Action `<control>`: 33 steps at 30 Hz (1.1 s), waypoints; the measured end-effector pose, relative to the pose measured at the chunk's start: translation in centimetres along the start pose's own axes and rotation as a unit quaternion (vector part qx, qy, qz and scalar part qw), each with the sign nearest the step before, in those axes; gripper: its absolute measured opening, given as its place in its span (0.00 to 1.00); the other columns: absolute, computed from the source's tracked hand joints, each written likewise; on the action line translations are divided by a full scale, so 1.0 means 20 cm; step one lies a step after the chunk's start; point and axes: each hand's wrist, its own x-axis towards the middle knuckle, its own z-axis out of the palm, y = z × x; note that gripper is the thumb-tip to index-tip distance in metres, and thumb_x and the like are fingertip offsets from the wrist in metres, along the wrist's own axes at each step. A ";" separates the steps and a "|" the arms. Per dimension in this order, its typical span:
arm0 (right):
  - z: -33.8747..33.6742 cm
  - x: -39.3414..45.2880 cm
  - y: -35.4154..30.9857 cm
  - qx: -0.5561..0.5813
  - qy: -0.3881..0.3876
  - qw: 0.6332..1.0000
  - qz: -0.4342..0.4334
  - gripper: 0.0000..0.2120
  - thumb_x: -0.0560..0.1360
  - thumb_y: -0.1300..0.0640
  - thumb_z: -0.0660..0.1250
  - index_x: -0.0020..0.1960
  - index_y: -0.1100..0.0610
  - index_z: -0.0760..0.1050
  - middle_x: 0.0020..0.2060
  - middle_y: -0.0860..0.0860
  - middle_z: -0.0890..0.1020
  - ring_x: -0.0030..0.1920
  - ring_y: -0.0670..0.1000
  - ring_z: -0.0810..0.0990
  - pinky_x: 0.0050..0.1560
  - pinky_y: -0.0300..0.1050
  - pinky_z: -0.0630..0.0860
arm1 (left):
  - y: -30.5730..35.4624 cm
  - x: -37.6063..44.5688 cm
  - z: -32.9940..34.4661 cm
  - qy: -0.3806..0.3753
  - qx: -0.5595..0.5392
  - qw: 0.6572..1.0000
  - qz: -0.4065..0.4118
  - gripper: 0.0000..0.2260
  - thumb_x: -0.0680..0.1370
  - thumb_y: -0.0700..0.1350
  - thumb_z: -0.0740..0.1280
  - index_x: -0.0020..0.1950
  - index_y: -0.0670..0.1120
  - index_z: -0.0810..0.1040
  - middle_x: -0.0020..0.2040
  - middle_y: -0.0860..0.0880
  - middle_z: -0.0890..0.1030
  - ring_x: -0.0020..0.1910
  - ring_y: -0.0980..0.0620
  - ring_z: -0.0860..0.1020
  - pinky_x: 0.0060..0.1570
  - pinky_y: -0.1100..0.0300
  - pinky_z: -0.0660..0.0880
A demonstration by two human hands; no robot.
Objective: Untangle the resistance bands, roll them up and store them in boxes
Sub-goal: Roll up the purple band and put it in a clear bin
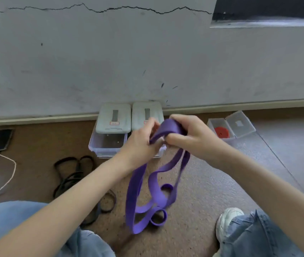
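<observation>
A long purple resistance band (138, 191) hangs in loops from both hands down to the floor between my knees. My left hand (140, 141) pinches its upper end from the left. My right hand (188, 134) grips the folded top of the same band from the right. A black resistance band (69, 175) lies tangled on the floor to the left, partly under my left forearm. Two clear storage boxes stand against the wall with lids tipped up: the left box (106, 143) is open, the right box (147, 112) is mostly hidden behind my hands.
A small clear box (219, 127) at the right holds a rolled red band (221, 132), its lid (240, 123) open beside it. A phone (2, 140) on a white cable (5, 182) lies at the left. My jeans and a white shoe (229, 219) frame the bottom.
</observation>
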 end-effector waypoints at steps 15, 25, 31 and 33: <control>-0.23 -0.04 0.02 0.060 -0.016 0.998 0.034 0.12 0.68 0.59 0.74 0.50 0.55 0.76 0.46 0.48 0.82 0.42 0.43 0.81 0.43 0.34 0.75 | 0.20 0.12 -0.37 0.105 -0.148 0.981 0.063 0.09 0.74 0.37 0.60 0.41 0.49 0.76 0.32 0.50 0.81 0.30 0.53 0.80 0.33 0.58 0.76; -0.01 -0.01 0.08 0.067 0.054 0.994 0.063 0.05 0.67 0.71 0.70 0.42 0.65 0.77 0.34 0.55 0.77 0.36 0.48 0.74 0.39 0.44 0.71 | 0.10 0.04 -0.04 0.056 0.088 0.994 0.025 0.06 0.69 0.45 0.62 0.40 0.43 0.74 0.35 0.45 0.78 0.39 0.42 0.75 0.39 0.51 0.71; -0.12 0.05 -0.04 0.252 0.116 0.960 -0.038 0.08 0.63 0.66 0.64 0.34 0.54 0.76 0.29 0.50 0.74 0.33 0.48 0.74 0.38 0.43 0.72 | -0.21 -0.14 0.17 -0.072 -0.025 0.993 -0.086 0.03 0.78 0.39 0.62 0.44 0.43 0.72 0.40 0.40 0.80 0.43 0.41 0.78 0.46 0.54 0.73; -0.15 0.06 0.00 0.145 0.144 0.979 -0.010 0.06 0.65 0.68 0.67 0.36 0.58 0.75 0.28 0.49 0.75 0.33 0.47 0.74 0.38 0.43 0.71 | -0.25 -0.12 0.10 -0.064 -0.035 0.991 -0.111 0.05 0.79 0.39 0.61 0.43 0.45 0.73 0.38 0.46 0.81 0.43 0.45 0.80 0.50 0.49 0.74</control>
